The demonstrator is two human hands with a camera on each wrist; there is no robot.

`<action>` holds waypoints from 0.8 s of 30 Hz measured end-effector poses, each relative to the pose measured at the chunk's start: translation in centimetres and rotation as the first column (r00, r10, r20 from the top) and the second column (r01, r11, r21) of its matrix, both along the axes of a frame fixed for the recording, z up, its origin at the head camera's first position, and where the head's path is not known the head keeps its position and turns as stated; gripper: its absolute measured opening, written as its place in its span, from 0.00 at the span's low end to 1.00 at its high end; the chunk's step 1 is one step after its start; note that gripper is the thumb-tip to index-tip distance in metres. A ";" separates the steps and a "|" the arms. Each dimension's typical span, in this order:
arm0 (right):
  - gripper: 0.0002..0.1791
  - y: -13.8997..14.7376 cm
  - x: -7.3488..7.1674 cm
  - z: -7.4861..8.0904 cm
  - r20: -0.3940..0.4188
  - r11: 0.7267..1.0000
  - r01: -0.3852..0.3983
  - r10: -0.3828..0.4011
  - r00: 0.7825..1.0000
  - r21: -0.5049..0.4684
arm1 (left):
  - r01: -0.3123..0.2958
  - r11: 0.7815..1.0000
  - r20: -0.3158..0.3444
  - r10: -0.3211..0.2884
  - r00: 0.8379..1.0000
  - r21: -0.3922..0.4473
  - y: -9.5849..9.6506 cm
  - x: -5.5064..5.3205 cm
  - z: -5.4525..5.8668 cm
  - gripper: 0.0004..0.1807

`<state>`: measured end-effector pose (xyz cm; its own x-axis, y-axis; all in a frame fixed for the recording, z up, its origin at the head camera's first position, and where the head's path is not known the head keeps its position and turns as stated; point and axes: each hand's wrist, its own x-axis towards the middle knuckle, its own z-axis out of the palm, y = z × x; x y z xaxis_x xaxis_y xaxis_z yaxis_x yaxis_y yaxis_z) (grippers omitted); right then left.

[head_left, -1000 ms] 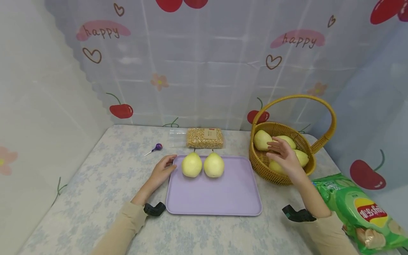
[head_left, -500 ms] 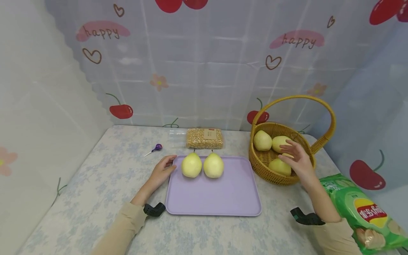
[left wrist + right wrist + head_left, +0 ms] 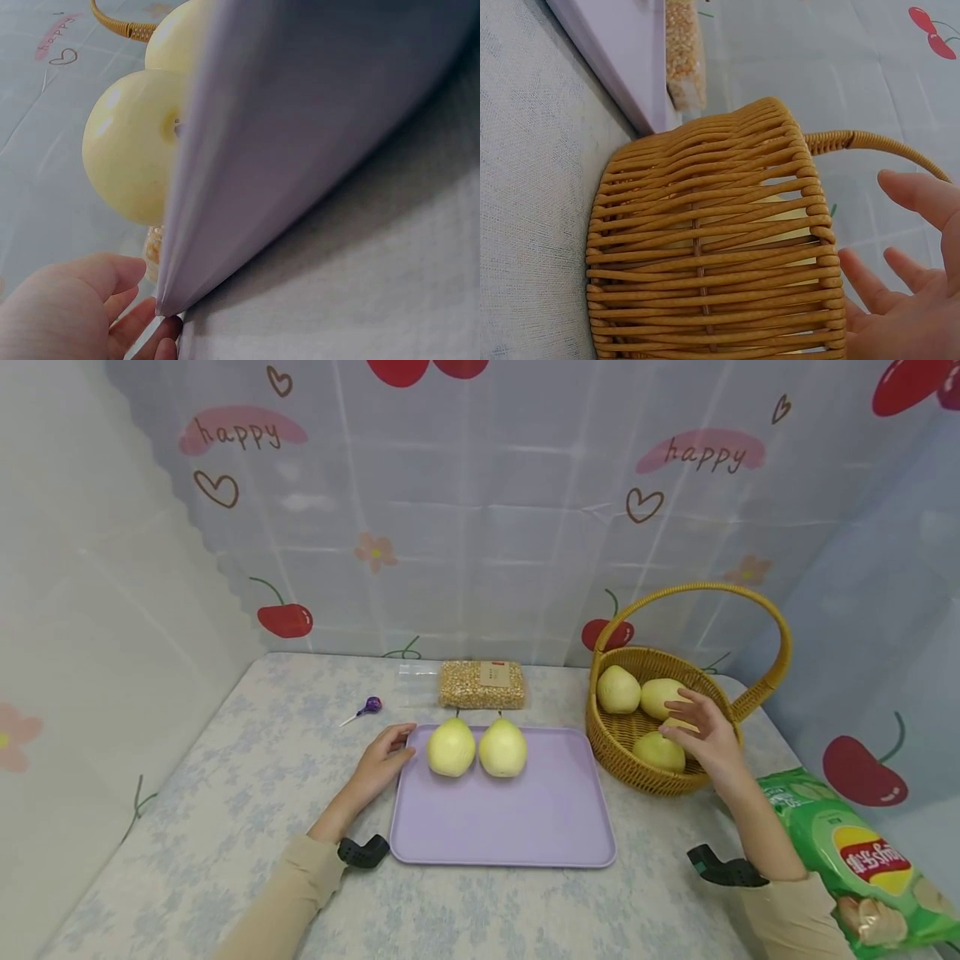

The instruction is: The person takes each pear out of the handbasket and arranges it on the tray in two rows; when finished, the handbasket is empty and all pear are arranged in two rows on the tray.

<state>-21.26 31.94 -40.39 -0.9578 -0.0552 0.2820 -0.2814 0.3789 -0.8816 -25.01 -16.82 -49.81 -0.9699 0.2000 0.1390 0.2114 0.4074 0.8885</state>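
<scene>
My left hand (image 3: 380, 767) rests at the far left corner of a lilac tray (image 3: 502, 827), fingers against its rim; the left wrist view shows the thumb (image 3: 124, 271) apart from the edge. Two pale yellow pears (image 3: 451, 748) stand side by side on the tray's far left part, stems up. Over the right side of a wicker basket (image 3: 637, 772) hovers my right hand (image 3: 711, 745), fingers loosely bent and holding nothing visible. Several pears (image 3: 618, 690) lie inside the basket, one partly hidden behind that hand. In the right wrist view, the hand (image 3: 915, 292) is beside the basket's rim.
Behind the tray lies a clear bag of corn kernels (image 3: 482, 685). A purple-wrapped lollipop (image 3: 370, 707) is to its left. The basket's tall handle (image 3: 701, 587) arches over its opening. A green chip bag (image 3: 847, 852) lies near my right forearm.
My right hand has shifted right across the basket, uncovering the pears at its back and front; it barely moves in the last half second. My left hand and the tray have stayed put.
</scene>
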 end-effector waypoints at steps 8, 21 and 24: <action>0.34 0.2 -0.1 -0.1 0.024 0.999 -0.007 0.006 1.000 0.039 | 0.005 1.000 0.008 -0.005 1.000 0.005 0.0 0.0 0.0 0.24; 0.40 0.6 0.0 0.0 0.117 0.993 -0.018 0.005 0.993 0.116 | 0.007 1.000 0.003 -0.007 1.000 -0.007 0.0 0.0 0.1 0.24; 0.43 0.9 0.1 0.1 0.144 0.989 -0.014 -0.007 0.990 0.144 | 0.009 1.000 0.009 -0.009 1.000 -0.002 0.0 0.0 0.2 0.24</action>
